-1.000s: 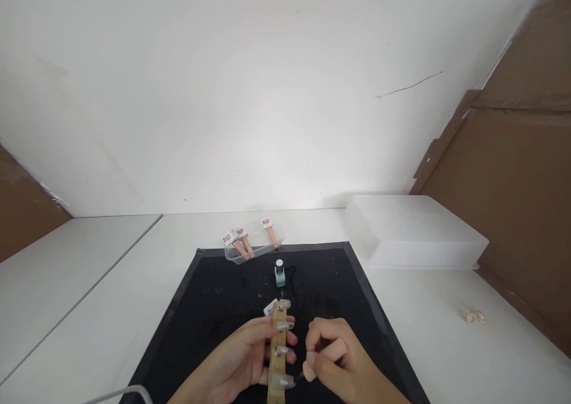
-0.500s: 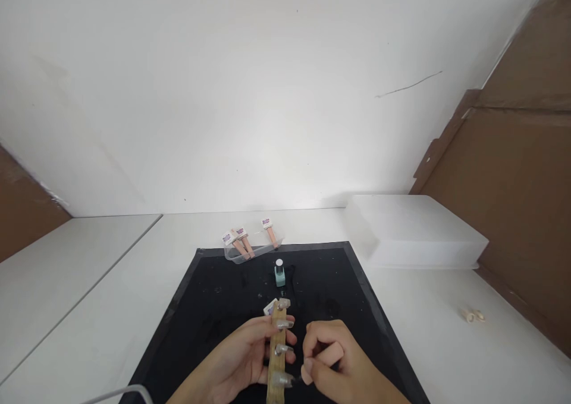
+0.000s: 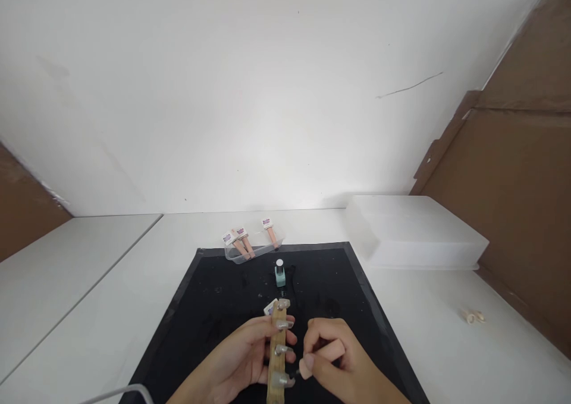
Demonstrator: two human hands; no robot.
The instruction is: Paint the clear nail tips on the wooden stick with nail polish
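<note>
My left hand is closed around a wooden strip, held lengthwise toward me. Several clear false nails stand along the strip; the closest false nail is at its near end. Pinched in my right hand is a pink-handled brush, its dark tip at the edge of that closest nail. I cannot tell whether the tip touches it. A white labelled piece shows partly behind the strip's far end, the rest hidden.
A teal nail polish bottle stands on the black mat. Behind it, a clear tray holds pink-handled items with white labelled ends. A white box sits at right, with small beige rings in front. A grey cable lies lower left.
My right hand has turned slightly, so more of the pink handle shows. The brush tip has shifted a little up and left along the closest nail. My left hand holds still.
</note>
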